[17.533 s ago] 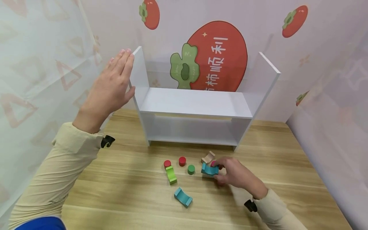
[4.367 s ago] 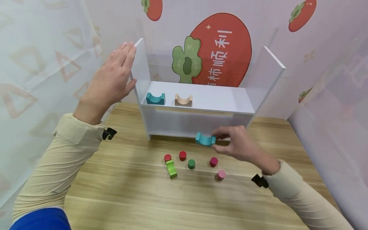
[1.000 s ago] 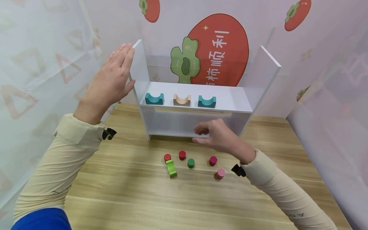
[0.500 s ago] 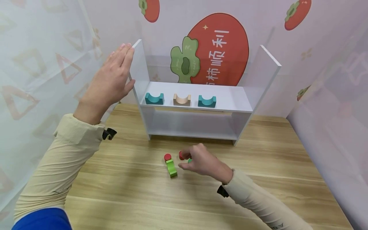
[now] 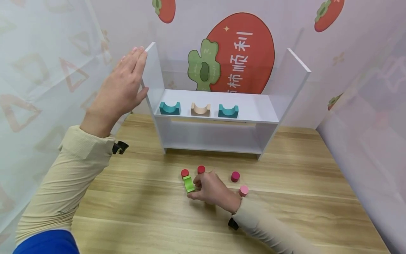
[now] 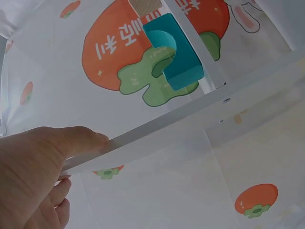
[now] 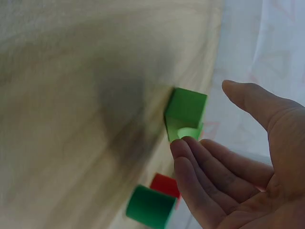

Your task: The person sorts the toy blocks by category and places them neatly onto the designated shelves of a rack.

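Note:
In the head view my left hand (image 5: 118, 83) lies along the left side panel of the white shelf (image 5: 212, 135). The left wrist view shows the thumb at the panel's edge and the fingers on its outer side. My right hand (image 5: 212, 190) is low over the table, thumb and fingers apart beside a light green block with a curved hollow (image 5: 188, 184). Its fingertips overlap the block's edge in the right wrist view. Red cylinders (image 5: 185, 173) stand behind; a green cylinder (image 7: 150, 207) is hidden by the hand in the head view.
On the shelf's upper board stand a teal hollowed block (image 5: 170, 108), a wooden one (image 5: 200, 110) and another teal block (image 5: 228, 111). A magenta cylinder (image 5: 235, 176) and a pink cylinder (image 5: 243, 191) are on the table, right of the hand.
Since the earliest frame, two teal blocks and the wooden one have come onto the upper board. In the last second my right hand has moved down-left to the light green block. My left hand stays put.

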{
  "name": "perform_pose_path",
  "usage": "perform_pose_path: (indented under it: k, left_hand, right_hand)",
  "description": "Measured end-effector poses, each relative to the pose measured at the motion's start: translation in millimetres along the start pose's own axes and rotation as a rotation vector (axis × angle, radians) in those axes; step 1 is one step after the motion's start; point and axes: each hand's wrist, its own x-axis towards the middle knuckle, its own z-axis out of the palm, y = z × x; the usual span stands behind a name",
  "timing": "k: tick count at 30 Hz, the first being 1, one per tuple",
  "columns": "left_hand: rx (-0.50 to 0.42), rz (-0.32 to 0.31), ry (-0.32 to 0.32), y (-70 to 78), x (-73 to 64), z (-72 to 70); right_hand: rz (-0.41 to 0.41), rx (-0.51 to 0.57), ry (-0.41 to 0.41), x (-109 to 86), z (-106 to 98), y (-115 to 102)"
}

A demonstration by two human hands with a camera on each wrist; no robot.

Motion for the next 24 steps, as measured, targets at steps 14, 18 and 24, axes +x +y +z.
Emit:
perform_pose_path:
  k: [14,18,24]
  left_hand:
    - [-0.011,0.001,0.012,-1.3,-1.4,2.4]
    - [-0.009,-0.001,0.012,-1.6,-1.7,2.5]
    - [-0.015,0.000,0.015,-2.0,-1.2,3.1]
  right_hand:
    - [0.083,-0.091,0.083,5.5,19,-4]
    - [0.088,-0.081,0.075,4.7,17,-4]
    - [0.077,-0.037,0.053,2.8,12,1]
